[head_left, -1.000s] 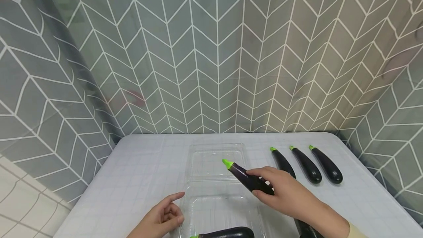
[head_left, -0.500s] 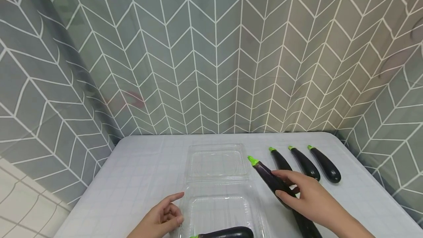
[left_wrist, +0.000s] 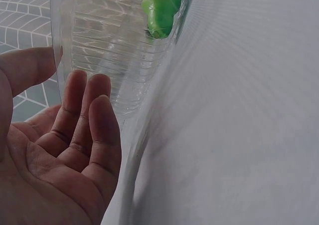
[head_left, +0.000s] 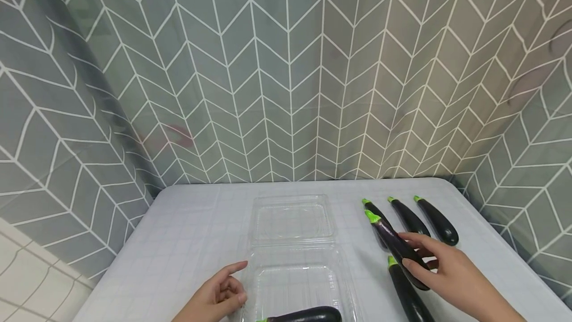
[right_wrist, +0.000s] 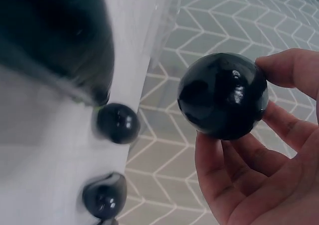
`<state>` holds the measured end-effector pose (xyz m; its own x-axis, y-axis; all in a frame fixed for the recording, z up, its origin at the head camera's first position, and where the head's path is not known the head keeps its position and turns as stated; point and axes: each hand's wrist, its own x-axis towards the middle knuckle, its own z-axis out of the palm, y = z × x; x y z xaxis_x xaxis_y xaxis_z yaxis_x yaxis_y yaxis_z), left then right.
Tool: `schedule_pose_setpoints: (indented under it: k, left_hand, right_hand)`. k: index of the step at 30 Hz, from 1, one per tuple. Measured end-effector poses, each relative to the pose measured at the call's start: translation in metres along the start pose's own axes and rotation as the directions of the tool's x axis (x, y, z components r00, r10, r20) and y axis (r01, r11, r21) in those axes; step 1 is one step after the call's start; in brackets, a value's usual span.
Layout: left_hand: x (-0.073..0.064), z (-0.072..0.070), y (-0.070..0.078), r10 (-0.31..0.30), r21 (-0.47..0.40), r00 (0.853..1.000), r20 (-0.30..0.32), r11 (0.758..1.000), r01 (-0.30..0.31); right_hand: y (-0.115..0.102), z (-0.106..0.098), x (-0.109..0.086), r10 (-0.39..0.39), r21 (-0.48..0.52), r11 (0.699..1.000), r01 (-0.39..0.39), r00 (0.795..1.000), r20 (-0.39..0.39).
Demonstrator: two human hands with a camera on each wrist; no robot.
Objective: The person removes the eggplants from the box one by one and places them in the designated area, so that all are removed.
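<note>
My right hand grips a dark eggplant with a bright green cap, thumb on one side and fingers on the other. In the right wrist view its round, glossy end faces the camera. The held eggplant is in front of another eggplant and partly covers a third one behind. My left hand, fingers loosely bent, is at the left edge of a clear plastic clamshell container, a fingertip at its rim in the left wrist view. One eggplant lies in the container's near part.
The container's lid half lies opened back on the white table. Two eggplants, a middle one and a right one, lie at the right. Patterned curtains hang behind and at both sides.
My right hand has carried the eggplant rightward, from above the container to over the eggplants at the right. The left hand has stayed at the container's edge.
</note>
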<state>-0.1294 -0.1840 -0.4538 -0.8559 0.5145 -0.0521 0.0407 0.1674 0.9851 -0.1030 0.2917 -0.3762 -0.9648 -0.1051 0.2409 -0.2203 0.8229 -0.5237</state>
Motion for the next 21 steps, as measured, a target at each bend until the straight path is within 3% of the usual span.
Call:
schedule_pose_setpoints:
  k: [7, 12, 17, 21]
  left_hand:
    - [0.0, 0.0, -0.002, 0.002, -0.008, 1.0, 0.002, 1.0, -0.002]
    - [0.0, 0.0, -0.002, -0.012, -0.007, 1.0, -0.004, 1.0, 0.012]
    - [0.0, -0.001, -0.001, -0.008, -0.003, 1.0, -0.002, 1.0, 0.008]
    - [0.0, -0.001, -0.002, -0.008, -0.011, 1.0, 0.002, 1.0, 0.008]
  right_hand:
    - [0.018, -0.007, -0.013, 0.077, -0.018, 0.997, -0.077, 0.997, 0.001]
    - [0.035, -0.01, -0.021, 0.201, -0.013, 0.98, -0.2, 0.978, 0.064]
    - [0.055, -0.01, -0.027, 0.309, -0.017, 0.951, -0.309, 0.946, 0.101]
    - [0.072, -0.007, -0.029, 0.417, -0.01, 0.907, -0.422, 0.891, 0.179]
